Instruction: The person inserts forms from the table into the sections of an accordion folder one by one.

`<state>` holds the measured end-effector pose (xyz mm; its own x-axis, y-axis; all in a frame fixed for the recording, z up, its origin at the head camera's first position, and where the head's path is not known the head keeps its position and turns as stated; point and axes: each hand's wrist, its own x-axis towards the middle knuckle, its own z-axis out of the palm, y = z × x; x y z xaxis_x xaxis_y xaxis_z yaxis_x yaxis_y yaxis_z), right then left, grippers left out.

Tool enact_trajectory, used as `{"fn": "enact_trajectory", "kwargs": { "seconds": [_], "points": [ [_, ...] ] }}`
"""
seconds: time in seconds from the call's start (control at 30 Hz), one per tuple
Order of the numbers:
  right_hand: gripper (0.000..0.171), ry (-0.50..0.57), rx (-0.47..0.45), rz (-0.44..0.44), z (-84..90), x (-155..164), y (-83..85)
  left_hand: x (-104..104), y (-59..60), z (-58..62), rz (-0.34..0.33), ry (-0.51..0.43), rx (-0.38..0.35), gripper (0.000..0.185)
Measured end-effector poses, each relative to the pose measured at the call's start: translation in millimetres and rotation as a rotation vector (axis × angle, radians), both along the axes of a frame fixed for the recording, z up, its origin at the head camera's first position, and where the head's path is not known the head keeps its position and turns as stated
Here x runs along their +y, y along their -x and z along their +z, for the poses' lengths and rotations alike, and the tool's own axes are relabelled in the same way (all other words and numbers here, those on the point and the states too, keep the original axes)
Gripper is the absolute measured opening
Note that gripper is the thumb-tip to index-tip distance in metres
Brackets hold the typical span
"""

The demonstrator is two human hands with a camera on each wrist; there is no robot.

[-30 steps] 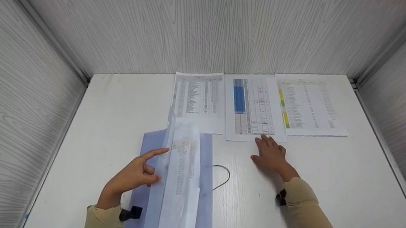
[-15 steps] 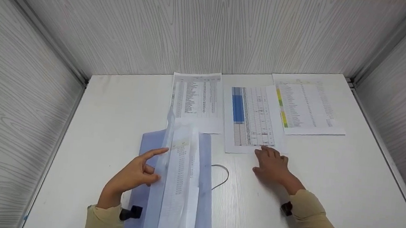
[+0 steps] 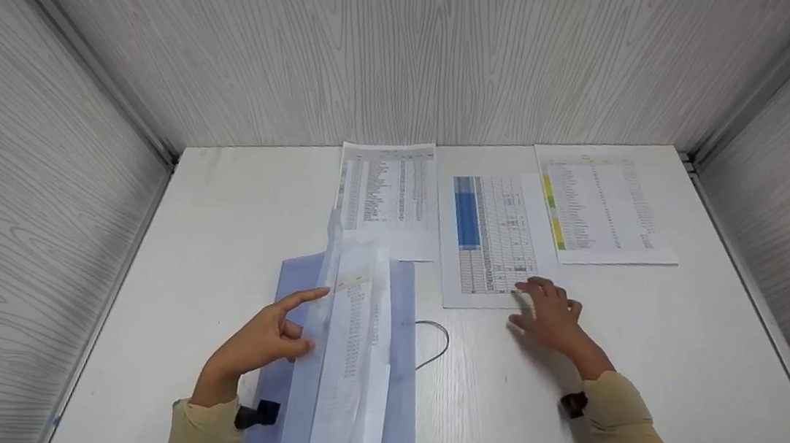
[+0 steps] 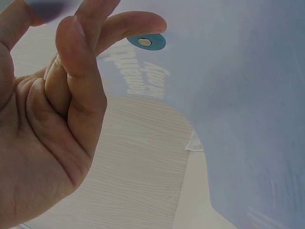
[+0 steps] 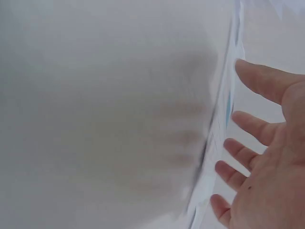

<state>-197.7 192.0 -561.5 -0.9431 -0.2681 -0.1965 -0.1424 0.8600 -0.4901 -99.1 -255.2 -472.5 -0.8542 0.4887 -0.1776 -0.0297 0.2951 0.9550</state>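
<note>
A translucent blue document folder (image 3: 387, 404) lies open on the table, its front flap raised with several printed sheets (image 3: 345, 348) leaning against it. My left hand (image 3: 258, 339) touches the flap from the left, index finger extended and the other fingers partly bent. In the left wrist view, one finger lies by the flap's round teal snap button (image 4: 145, 42). My right hand (image 3: 550, 315) has its fingertips at the lower right corner of the middle sheet with a blue column (image 3: 488, 239). The right wrist view shows its fingers (image 5: 252, 126) spread and grasping nothing.
Left of the middle sheet lies another printed sheet (image 3: 387, 191), partly behind the raised flap. A sheet with yellow and green marks (image 3: 602, 206) lies to the right. A thin cord loop (image 3: 443, 337) extends from the folder. Panel walls (image 3: 412, 54) border the white table (image 3: 219, 218).
My right hand has drawn the middle sheet toward me, moving slightly to the right, and its fingers now sit at the sheet's corner. The left hand and folder have stayed put.
</note>
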Motion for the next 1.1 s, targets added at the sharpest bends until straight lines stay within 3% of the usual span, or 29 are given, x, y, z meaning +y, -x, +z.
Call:
{"fn": "enact_trajectory", "kwargs": {
  "seconds": [0.13,0.47,0.8,1.1],
  "points": [
    [0.069,0.065,-0.008,-0.069,1.6,16.8,14.9,-0.9,-0.5,0.6,-0.004,-0.011,0.006,0.075],
    [0.082,-0.020,-0.067,-0.144,-8.1,20.3,43.5,0.1,0.4,0.8,-0.004,-0.007,0.016,0.076],
    [0.080,-0.048,-0.029,-0.154,-19.2,17.4,43.9,2.1,-0.3,-1.6,0.001,-0.014,0.000,0.076],
    [0.085,-0.006,-0.085,-0.201,-16.5,14.1,35.4,2.9,-0.6,-1.0,-0.006,-0.020,0.001,0.077]
  ]
}}
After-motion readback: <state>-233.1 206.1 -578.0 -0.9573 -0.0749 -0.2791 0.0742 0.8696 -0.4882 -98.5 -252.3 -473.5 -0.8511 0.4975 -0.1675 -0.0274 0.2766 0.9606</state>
